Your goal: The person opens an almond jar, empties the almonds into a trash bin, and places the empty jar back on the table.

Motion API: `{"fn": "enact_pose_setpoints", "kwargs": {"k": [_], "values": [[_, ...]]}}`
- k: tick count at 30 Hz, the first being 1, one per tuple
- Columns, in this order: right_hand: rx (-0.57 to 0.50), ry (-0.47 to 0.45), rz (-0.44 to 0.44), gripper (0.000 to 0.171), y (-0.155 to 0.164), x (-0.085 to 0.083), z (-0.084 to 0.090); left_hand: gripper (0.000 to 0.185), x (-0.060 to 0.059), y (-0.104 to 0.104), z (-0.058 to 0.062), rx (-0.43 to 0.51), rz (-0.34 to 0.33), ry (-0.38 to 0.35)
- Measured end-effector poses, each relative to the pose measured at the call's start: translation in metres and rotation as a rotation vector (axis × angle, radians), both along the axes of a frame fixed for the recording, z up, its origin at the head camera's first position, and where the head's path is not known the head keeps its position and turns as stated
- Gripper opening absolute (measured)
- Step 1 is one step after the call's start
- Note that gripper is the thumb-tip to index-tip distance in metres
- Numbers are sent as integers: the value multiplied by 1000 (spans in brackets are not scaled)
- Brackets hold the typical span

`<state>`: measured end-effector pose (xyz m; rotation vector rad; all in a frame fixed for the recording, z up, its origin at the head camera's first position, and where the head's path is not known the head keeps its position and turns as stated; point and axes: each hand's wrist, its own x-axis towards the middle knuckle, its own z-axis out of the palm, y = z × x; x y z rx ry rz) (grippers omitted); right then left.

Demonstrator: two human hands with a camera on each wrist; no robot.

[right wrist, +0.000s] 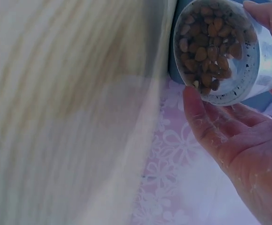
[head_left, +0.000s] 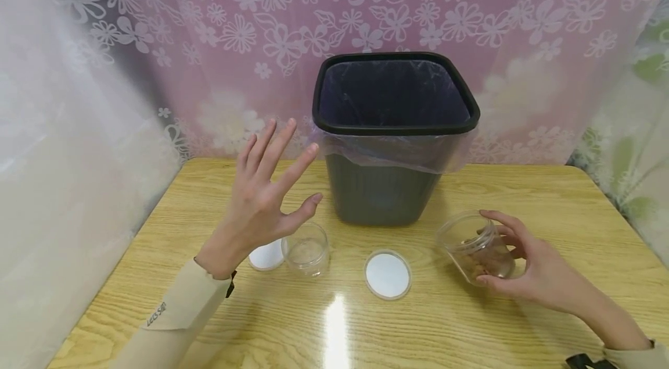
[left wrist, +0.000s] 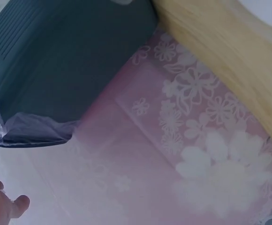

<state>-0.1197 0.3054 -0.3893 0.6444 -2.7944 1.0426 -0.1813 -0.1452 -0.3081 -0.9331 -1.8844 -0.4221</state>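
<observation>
My right hand point(head_left: 538, 270) grips a clear plastic jar point(head_left: 465, 244) tilted toward the left, thumb on the near side and fingers on the far side. Brown almond-like kernels point(right wrist: 206, 51) and dark crumbs show through its bottom in the right wrist view. Raised over the left of the table, my left hand point(head_left: 256, 200) has spread fingers and holds nothing. Only some of its fingers point(left wrist: 18, 206) show in the left wrist view. Below it stands a second clear jar point(head_left: 309, 253), beside a white round lid point(head_left: 266, 255) partly hidden by the hand.
A dark grey bin point(head_left: 378, 194) with a black rim and a thin plastic liner stands at the back middle of the wooden table point(head_left: 251, 322). Another white round lid point(head_left: 388, 275) lies between the two jars. A pink flowered curtain point(head_left: 235, 67) hangs behind the table.
</observation>
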Motion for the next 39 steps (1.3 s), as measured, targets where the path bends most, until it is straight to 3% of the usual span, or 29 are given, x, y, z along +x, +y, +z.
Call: {"fn": "enact_pose_setpoints", "kwargs": {"k": [9, 21, 27, 33, 39], "values": [[-17, 90, -40, 112, 14, -5, 14, 60, -4, -3, 27, -96, 4, -59], [2, 258, -132, 122, 22, -14, 33, 62, -13, 14, 50, -189, -81, -132], [-23, 308, -148, 123, 26, -20, 45, 61, -19, 22, 53, -206, -91, -133], [56, 418, -190, 120, 33, -27, 58, 58, -25, 30, 54, -211, -105, -121], [28, 445, -196, 114, 33, -34, 73, 57, -32, 36, 52, -211, -111, -119]]}}
